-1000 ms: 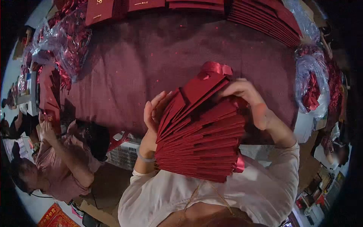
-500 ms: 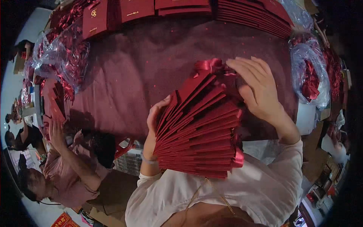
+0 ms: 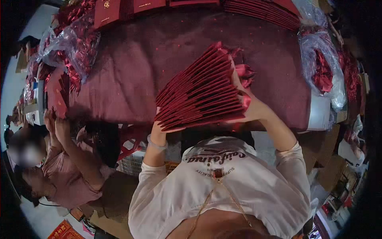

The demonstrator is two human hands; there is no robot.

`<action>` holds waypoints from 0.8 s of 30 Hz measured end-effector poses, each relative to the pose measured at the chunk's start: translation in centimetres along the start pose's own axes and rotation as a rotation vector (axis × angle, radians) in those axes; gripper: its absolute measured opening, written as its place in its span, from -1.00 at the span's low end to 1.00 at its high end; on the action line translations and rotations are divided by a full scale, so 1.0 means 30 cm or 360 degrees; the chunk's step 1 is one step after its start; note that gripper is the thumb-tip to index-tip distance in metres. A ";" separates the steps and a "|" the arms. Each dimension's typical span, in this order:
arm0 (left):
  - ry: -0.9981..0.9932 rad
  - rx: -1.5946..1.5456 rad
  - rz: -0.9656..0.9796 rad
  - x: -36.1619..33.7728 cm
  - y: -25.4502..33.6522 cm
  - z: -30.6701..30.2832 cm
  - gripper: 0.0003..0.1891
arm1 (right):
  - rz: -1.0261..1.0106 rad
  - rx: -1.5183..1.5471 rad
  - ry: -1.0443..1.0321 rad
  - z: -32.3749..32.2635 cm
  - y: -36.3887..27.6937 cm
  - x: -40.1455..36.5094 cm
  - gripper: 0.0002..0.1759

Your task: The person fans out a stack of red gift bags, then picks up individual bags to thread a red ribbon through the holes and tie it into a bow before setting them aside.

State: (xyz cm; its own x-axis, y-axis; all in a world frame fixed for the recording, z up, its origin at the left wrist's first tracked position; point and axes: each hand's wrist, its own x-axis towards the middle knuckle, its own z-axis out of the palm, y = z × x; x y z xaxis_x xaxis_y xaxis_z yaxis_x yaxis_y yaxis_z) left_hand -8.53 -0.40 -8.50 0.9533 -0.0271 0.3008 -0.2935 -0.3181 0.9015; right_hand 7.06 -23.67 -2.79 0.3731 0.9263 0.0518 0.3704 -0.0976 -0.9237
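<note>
A thick fan of dark red folded card pieces (image 3: 199, 93) is held over the front part of the cloth-covered table. My left hand (image 3: 163, 126) grips its lower left end, mostly hidden beneath the stack. On the other side, my right hand (image 3: 248, 107) supports the right edge, its fingers partly behind the cards. Shiny red ribbon (image 3: 244, 71) sticks out at the stack's upper right, beside my right hand.
Red boxes (image 3: 107, 12) and a stack of red cards (image 3: 260, 15) line the table's far edge. Plastic bags of red ribbon lie left (image 3: 69, 51) and right (image 3: 323, 67). A co-worker (image 3: 75, 171) handles red cards at left.
The fan of cards has moved up and away from my body, over the table, and is more compact. My right hand has come down from above the ribbon onto the stack's right edge.
</note>
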 end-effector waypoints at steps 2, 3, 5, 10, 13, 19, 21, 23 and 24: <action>-0.0050 -0.0764 0.0019 0.026 -0.002 -0.015 -0.47 | -0.0084 0.0236 -0.0022 0.036 -0.024 -0.001 0.46; -0.0076 -0.1154 0.0027 0.037 -0.005 -0.015 -0.49 | -0.0222 -0.0089 0.0040 0.041 -0.026 -0.020 0.42; -0.0138 -0.1948 0.0021 0.032 -0.002 -0.010 -0.52 | -0.0533 -0.0401 0.0291 0.072 0.018 -0.051 0.27; 0.0200 -0.1363 -0.0171 -0.037 0.007 0.020 -0.49 | -0.0424 -0.0441 0.0549 0.103 0.076 -0.096 0.22; 0.0107 -0.1959 0.0120 -0.012 -0.029 0.032 -0.57 | -0.0441 0.0235 0.0302 0.110 0.130 -0.086 0.50; 0.0360 -0.1972 -0.0180 0.022 -0.018 0.017 -0.47 | -0.0144 0.0778 0.0338 0.023 0.027 -0.039 0.21; 0.0538 -0.0310 -0.0267 0.090 0.087 0.038 -0.10 | -0.0321 0.0236 0.0375 0.015 0.134 -0.004 0.22; 0.0629 -0.0161 -0.0411 0.073 0.098 0.080 0.22 | -0.0511 -0.0608 0.0392 0.008 0.249 -0.023 0.29; 0.0610 0.0165 -0.0340 0.055 0.089 0.097 0.21 | -0.0051 0.0135 0.0235 0.024 0.259 -0.021 0.32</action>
State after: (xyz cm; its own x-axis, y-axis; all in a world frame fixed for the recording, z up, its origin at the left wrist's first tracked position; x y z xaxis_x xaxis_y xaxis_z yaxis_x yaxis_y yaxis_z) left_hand -7.54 -4.06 -6.52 0.8908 0.3962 0.2226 -0.0657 -0.3724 0.9258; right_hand 9.10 -24.75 -10.26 0.4856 0.8643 0.1311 0.3132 -0.0320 -0.9491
